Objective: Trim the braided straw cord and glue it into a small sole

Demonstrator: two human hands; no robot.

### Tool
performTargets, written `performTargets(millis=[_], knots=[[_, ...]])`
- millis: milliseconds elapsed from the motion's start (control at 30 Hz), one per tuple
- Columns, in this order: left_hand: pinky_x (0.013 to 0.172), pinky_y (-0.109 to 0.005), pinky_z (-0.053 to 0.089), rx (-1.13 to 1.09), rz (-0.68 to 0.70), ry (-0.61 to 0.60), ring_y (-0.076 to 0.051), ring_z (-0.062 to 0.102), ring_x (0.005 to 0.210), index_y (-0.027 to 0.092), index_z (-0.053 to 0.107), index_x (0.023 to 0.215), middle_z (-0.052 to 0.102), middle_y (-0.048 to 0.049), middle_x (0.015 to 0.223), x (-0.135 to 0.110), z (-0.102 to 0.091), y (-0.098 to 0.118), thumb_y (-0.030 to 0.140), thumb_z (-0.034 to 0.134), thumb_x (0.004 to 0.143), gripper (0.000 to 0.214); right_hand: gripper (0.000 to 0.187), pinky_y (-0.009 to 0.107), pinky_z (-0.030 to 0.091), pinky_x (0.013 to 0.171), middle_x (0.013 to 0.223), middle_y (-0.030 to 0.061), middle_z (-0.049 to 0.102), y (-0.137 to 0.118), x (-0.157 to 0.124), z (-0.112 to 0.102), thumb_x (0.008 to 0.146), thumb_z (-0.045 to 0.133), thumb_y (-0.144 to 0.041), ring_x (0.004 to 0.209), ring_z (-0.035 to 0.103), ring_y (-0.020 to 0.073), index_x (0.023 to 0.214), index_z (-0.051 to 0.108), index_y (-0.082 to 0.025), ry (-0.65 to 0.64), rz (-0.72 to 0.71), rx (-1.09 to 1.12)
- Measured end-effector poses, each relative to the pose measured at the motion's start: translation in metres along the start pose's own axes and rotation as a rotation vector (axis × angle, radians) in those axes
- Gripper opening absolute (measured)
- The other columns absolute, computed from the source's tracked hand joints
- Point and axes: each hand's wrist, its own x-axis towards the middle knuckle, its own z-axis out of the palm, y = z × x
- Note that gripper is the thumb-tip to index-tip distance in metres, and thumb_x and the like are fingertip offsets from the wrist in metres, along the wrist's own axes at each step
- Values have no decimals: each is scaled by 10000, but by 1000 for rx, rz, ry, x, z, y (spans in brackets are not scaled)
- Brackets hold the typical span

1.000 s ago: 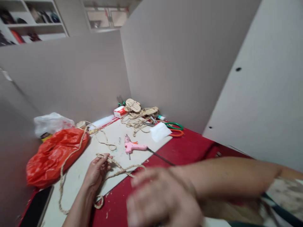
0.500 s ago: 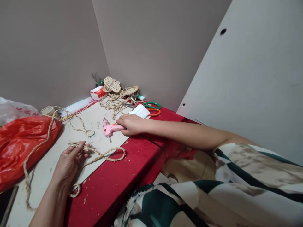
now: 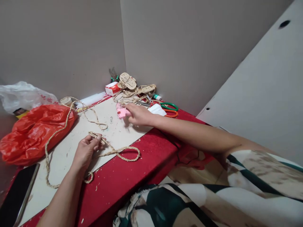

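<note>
My left hand (image 3: 88, 149) pinches a folded end of braided straw rope (image 3: 127, 148) between thumb and fingers, over the front part of the white board (image 3: 113, 126). From there the rope loops right onto the red tabletop, and a long stretch of it curves round on the left. My right hand (image 3: 137, 115) is wrapped round the handle of a pink hot glue gun (image 3: 123, 113), held just above the board with its nozzle toward the back. The fingers hide most of the handle.
Behind the glue gun lie coiled straw pieces (image 3: 127, 81), a red-and-white box (image 3: 112, 89), scissors with green and orange handles (image 3: 170, 107) and a folded white paper (image 3: 157, 110). On the left are a red plastic bag (image 3: 40, 132), white glue sticks (image 3: 91, 99) and a phone (image 3: 19, 195).
My right hand has lifted the glue gun off the board and shifted it toward the back. My left hand keeps its pinch on the rope. The whole view has swung left.
</note>
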Motion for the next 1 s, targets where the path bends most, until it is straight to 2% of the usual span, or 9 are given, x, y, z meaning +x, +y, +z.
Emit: performTargets(millis=[100, 167, 267, 367, 467, 567, 733, 900, 1000], knots=[[583, -206, 487, -20, 2, -10, -93, 579, 545, 137, 656, 750, 624, 8, 625, -4, 3, 3, 347, 803, 669, 269, 416, 297, 508, 706, 985, 113, 651, -11, 2, -12, 695, 512, -156, 810, 604, 174, 1101, 565, -87, 223, 100, 541], [583, -199, 478, -33, -6, -16, -90, 578, 552, 136, 677, 786, 629, 5, 641, -8, 7, 6, 338, 806, 667, 268, 232, 224, 434, 465, 664, 31, 597, -26, 0, -16, 738, 505, -227, 513, 503, 102, 911, 596, -103, 98, 246, 912], [579, -186, 463, -27, -32, -8, -86, 570, 554, 137, 697, 864, 642, 1, 661, -15, 14, 9, 329, 825, 641, 321, 195, 180, 281, 313, 461, -45, 453, -50, -4, -14, 732, 601, -324, 369, 383, 65, 727, 573, -132, -146, 398, 1194], [562, -180, 447, -10, -38, 6, -90, 566, 547, 143, 692, 877, 647, -4, 659, -18, 17, 9, 341, 821, 646, 330, 231, 171, 283, 305, 453, -57, 457, -65, -5, -9, 685, 685, -330, 358, 385, 56, 680, 553, -140, -178, 432, 1322], [587, -192, 454, -20, -33, -14, -100, 583, 569, 152, 686, 896, 665, -25, 690, -17, 15, 5, 365, 761, 724, 284, 214, 169, 320, 348, 445, -61, 452, -70, -1, -5, 736, 639, -326, 367, 410, 56, 682, 542, -143, -200, 432, 1441], [634, -209, 467, -60, -47, -44, -107, 593, 588, 163, 682, 1003, 671, -33, 702, -16, 12, 2, 377, 695, 793, 301, 196, 165, 310, 359, 429, -67, 432, -70, 0, -1, 777, 595, -317, 366, 411, 56, 705, 562, -138, -266, 441, 1397], [650, -212, 476, -87, -116, -65, -114, 606, 616, 141, 665, 1063, 681, -51, 727, -16, 14, 4, 349, 693, 802, 335, 382, 160, 290, 351, 603, -66, 518, -67, -9, 16, 819, 590, -348, 402, 350, 39, 1166, 604, -188, -451, 356, 1280], [624, -209, 494, -171, -104, 110, -106, 615, 580, 183, 610, 999, 685, -11, 701, -12, 17, 5, 276, 776, 723, 335, 531, 139, 268, 368, 859, -23, 594, -67, -12, 29, 806, 610, -291, 518, 397, 40, 1325, 502, -271, -505, 393, 1369], [601, -215, 513, -204, -141, 191, -115, 624, 565, 184, 591, 910, 679, -4, 680, -10, 15, 5, 286, 808, 679, 332, 415, 145, 267, 380, 761, -18, 608, -66, -10, 32, 758, 644, -273, 526, 430, 54, 1165, 606, -201, -624, 415, 1396]])
